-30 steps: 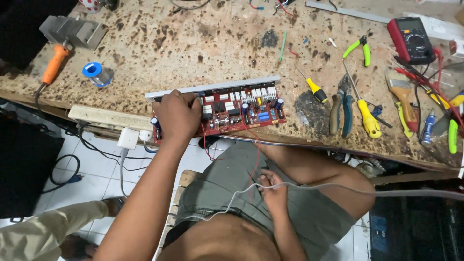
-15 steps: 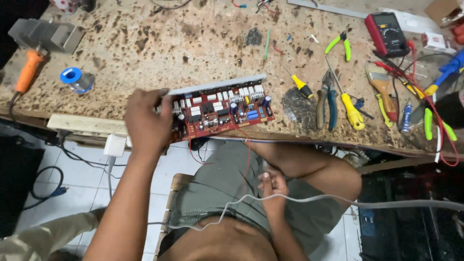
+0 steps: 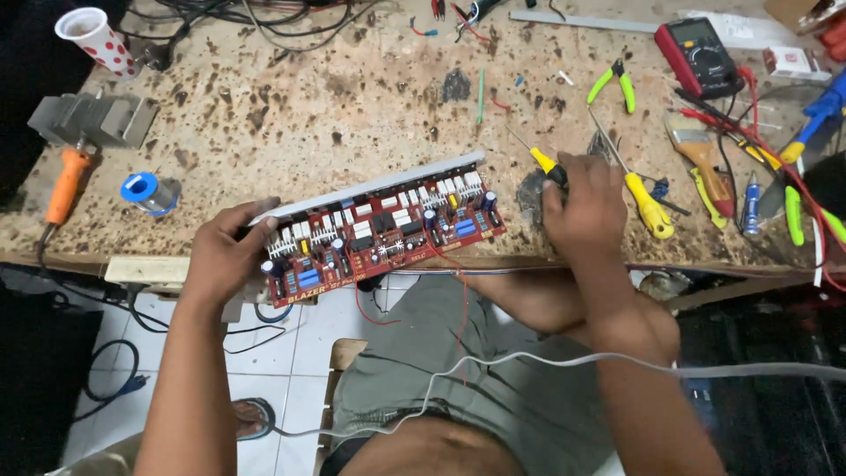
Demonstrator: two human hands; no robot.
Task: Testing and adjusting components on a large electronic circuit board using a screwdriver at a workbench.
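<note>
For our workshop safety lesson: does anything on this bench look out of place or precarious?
Yes. The red circuit board lies askew, its near corner overhanging the worn, stained bench edge, steadied by the left hand. Tools lie scattered around the right hand, which rests on a yellow-handled screwdriver.

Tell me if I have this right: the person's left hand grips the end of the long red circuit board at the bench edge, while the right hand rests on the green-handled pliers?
Not quite. In the head view the right hand rests on a small yellow-and-black-handled screwdriver, not on the green-handled pliers, which lie untouched farther back. The left hand does grip the end of the long red circuit board at the bench edge.
</note>
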